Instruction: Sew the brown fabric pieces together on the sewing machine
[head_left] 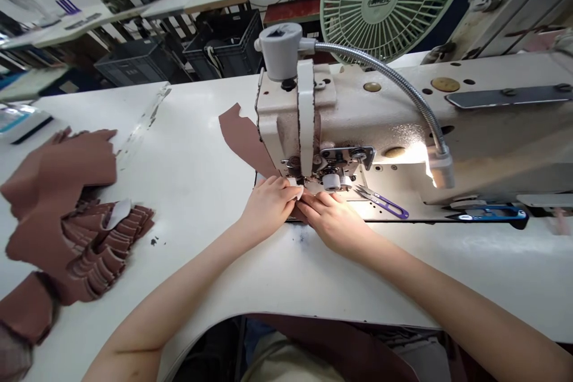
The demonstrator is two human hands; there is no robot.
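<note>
A curved brown leather-like piece [244, 138] lies on the white table and runs under the head of a sewing machine [286, 125]. At its near end, in front of the needle area, my left hand [267, 206] is closed on the piece, with a small white scrap [298, 192] at its fingertips. My right hand [335, 219] holds the same piece from the right, fingers bent over its edge and close to the left fingers. The fingertips and the needle are partly hidden. Purple-handled thread snips [382, 201] lie on the machine bed beside my right hand.
Stacked brown pieces [67, 209] lie at left on the table [192, 161]. Blue-handled snips [492, 213] rest at right. A lit gooseneck lamp [441, 167] bends over the machine bed. A green fan [385, 3] and grey crates [228, 42] stand behind.
</note>
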